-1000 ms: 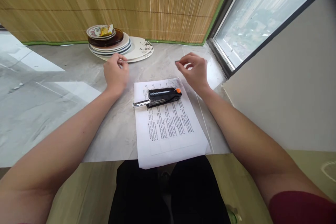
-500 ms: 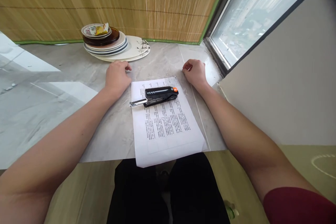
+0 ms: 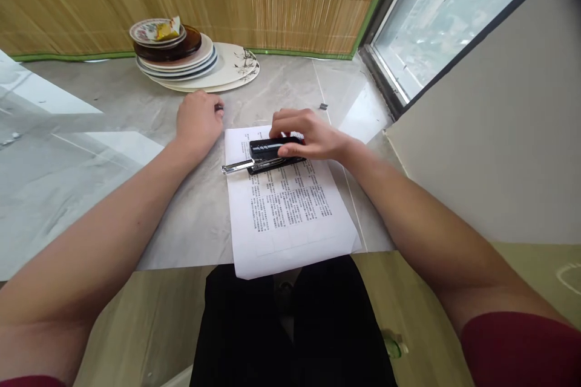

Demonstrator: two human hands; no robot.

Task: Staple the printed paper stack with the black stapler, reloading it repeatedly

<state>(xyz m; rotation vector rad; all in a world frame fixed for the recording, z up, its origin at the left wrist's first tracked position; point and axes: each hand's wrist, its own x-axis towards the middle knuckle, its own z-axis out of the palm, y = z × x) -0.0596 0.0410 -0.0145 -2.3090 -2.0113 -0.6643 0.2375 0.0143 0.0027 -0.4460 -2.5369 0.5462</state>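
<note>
A black stapler (image 3: pixel 272 148) lies on printed white sheets (image 3: pixel 295 217), its metal magazine sticking out to the left. My right hand (image 3: pixel 311 133) has its thumb and fingers around the stapler's right end, hiding the orange part. Left of the sheets' top corner, my left hand (image 3: pixel 200 118) rests on the counter with curled fingers; a small dark thing shows at its fingertips, too small to name. Another small dark piece (image 3: pixel 323 106) lies on the counter beyond my right hand.
Stacked plates (image 3: pixel 181 66) with a yellow wrapper (image 3: pixel 167 29) on top stand at the back left, before a bamboo blind. A window and a pale wall bound the right side. The sheets overhang the counter's front edge.
My right hand has moved left from the bare counter onto the stapler. The small dark piece on the counter now shows where that hand was. The view has shifted slightly.
</note>
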